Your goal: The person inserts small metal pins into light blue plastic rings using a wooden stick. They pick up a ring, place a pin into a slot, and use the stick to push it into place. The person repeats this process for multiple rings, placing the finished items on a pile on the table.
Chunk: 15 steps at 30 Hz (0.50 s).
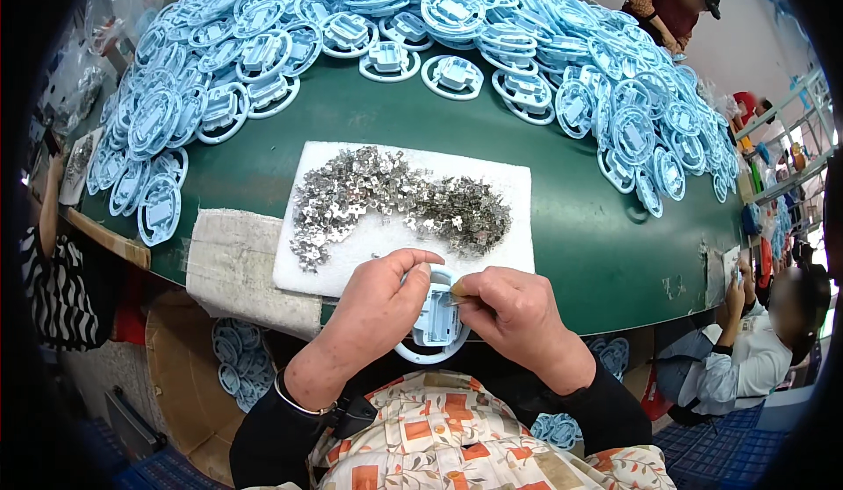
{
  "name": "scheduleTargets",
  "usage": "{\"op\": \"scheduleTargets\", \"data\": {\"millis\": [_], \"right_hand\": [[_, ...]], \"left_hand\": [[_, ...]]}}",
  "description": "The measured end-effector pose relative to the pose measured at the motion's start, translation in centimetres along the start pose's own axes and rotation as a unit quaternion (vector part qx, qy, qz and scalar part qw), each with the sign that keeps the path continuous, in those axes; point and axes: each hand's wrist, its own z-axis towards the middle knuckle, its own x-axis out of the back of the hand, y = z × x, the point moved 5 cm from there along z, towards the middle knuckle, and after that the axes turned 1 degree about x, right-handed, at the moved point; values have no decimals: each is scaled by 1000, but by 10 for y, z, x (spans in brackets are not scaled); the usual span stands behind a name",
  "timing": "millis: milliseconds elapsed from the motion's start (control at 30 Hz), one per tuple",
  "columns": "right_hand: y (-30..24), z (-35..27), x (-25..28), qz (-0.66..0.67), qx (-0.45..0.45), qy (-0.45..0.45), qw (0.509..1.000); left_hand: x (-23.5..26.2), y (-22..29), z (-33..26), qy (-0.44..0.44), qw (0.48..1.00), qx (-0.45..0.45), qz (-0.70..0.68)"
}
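Note:
At the near edge of the table my left hand (378, 304) is closed on the left rim of a light blue plastic wheel-shaped part (435, 325). Its hollow, box-like middle faces up. My right hand (518, 310) is in a pinch at the part's upper right, thumb and forefinger pressed together. Something tan shows at those fingertips; whatever they hold is too small to make out. Just beyond both hands lies a white foam board (514, 257), bearing a heap of small silvery metal pieces (347, 196).
Many more blue wheel parts (452, 11) are piled along the far side of the green table (237, 174). A greyish cloth-like pad (241, 257) lies left of the board. Below stands a cardboard box (176, 358) with blue parts. Other people sit or stand around the table.

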Motion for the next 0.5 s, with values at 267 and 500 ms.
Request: {"op": "scheduleTargets", "data": {"millis": [267, 500], "right_hand": [[-2, -5, 5, 16, -23, 25, 999], [-8, -8, 2, 24, 6, 17, 1000]], "left_hand": [[0, -1, 2, -4, 1000, -15, 21], [-1, -5, 4, -5, 1000, -17, -7]]}}
